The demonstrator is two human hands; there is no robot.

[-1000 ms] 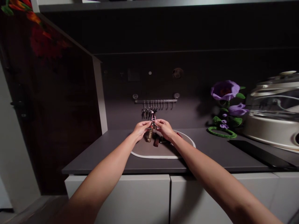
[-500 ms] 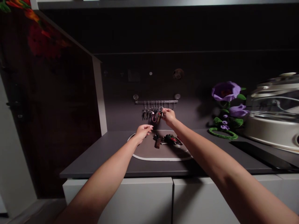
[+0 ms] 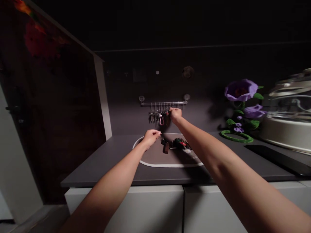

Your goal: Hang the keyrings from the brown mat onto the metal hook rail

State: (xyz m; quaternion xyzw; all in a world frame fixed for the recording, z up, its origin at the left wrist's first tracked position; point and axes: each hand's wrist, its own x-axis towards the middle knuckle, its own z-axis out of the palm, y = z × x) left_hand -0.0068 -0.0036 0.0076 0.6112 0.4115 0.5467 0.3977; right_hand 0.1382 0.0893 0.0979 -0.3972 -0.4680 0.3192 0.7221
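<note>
On the dark wall a clear rail carries several hooks with keys and a pink loop hanging from them. My right hand is closed on a key ring at the right part of the hanging row, close under the rail. My left hand hovers above the mat's left side, its fingers pinched together; whether something small is between them is hidden. On the brown mat with a white rim lie a brown key fob and a dark pile of keys and charms.
Purple felt flowers with a green ring base stand on the right. Beside them are a black flat object and a cream appliance. The grey counter's front edge runs above white cabinets. A dark door is at the left.
My right hand has brought the key ring up closer to the hooks. The view has shifted slightly, while my left hand stays nearly in place above the mat.
</note>
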